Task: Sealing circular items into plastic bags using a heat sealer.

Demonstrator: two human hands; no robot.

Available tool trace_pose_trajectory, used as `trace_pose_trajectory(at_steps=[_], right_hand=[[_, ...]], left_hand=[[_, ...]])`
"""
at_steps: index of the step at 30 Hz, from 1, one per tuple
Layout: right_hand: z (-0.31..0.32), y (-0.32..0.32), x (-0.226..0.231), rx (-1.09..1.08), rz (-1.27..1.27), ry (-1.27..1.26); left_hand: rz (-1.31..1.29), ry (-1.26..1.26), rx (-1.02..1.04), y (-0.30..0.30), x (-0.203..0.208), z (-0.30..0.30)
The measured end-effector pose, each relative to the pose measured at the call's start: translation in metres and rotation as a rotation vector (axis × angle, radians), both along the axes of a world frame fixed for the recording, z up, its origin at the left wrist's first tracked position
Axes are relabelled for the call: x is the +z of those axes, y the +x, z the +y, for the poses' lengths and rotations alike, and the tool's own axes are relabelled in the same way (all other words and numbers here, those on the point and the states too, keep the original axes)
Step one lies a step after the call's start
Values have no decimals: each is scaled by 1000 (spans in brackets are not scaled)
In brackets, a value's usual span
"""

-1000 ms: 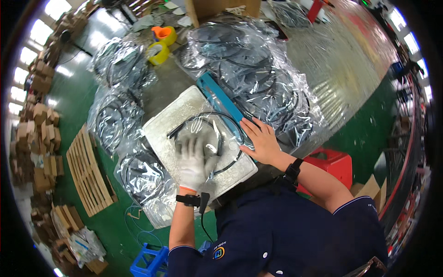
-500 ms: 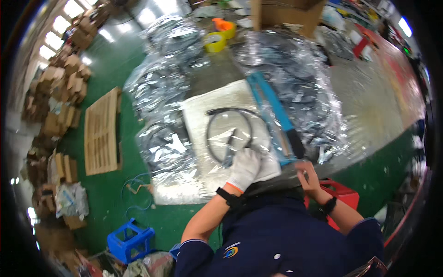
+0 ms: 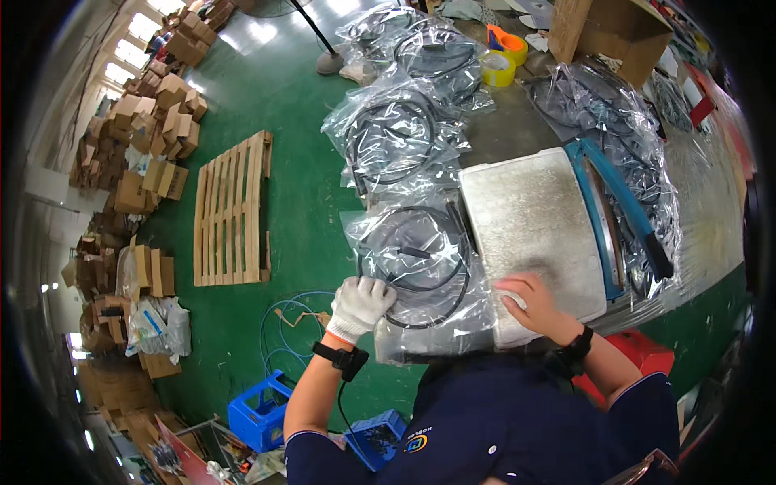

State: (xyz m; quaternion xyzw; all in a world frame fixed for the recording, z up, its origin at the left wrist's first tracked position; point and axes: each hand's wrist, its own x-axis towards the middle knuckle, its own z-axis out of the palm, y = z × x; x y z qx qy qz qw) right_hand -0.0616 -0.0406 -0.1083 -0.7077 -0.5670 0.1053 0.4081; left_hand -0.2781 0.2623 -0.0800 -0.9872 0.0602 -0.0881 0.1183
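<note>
My left hand (image 3: 362,307), in a white knit glove, is closed at the near left edge of a clear plastic bag (image 3: 477,311), its fingers curled over the film. Inside the bag lies a coiled black cable (image 3: 466,279). The bag rests at the table's left side, beside a whitish foam slab (image 3: 533,210). My bare right hand (image 3: 533,305) is over the slab's near edge, fingers loosely bent and thumb apart, with nothing in it. A blue bag sealer (image 3: 618,190) with a black-ended lever stands along the slab's right side.
More bagged cables (image 3: 392,137) lie beyond on the left, others (image 3: 638,174) right of the sealer. Yellow tape rolls (image 3: 498,69) and a cardboard box (image 3: 610,36) are at the far side. A wooden pallet (image 3: 230,214) and a blue stool (image 3: 260,412) stand on the green floor.
The bag with the coiled cable has moved left off the foam slab, with my left hand at its edge. My right hand has come over the slab. The view has turned left.
</note>
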Motion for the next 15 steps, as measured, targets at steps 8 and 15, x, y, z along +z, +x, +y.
trace_pose_trajectory(at_steps=[8,15], right_hand=[[169,-15,-39,-136,-334,-272],[191,-20,-67,4,-307,-633]], left_hand=[[597,-301,427,33,-17,10],[60,-516,361,78,-57,33]])
